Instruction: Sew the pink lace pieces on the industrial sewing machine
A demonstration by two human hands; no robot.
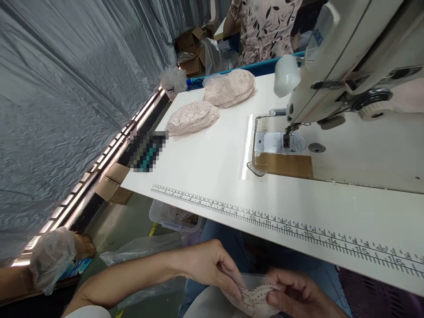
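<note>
Both my hands are low in the head view, below the front edge of the white sewing table [212, 176]. My left hand [212, 265] pinches the left side of a small pink lace piece [255, 296]. My right hand [298, 293] grips the same piece from the right, fingers curled. Under the piece lies a clear plastic bag [215, 304] on my lap. A white sewing machine [347, 66] stands on the table at the right, its needle [286, 137] over the metal plate.
Two stacks of pink lace pieces [192, 118] [230, 87] lie at the table's far side. A printed ruler [281, 227] runs along the front edge. Cardboard boxes [112, 183], plastic bags [49, 258] and a clear bin [175, 216] sit on the floor at left. Another person in a floral dress [265, 26] stands beyond the table.
</note>
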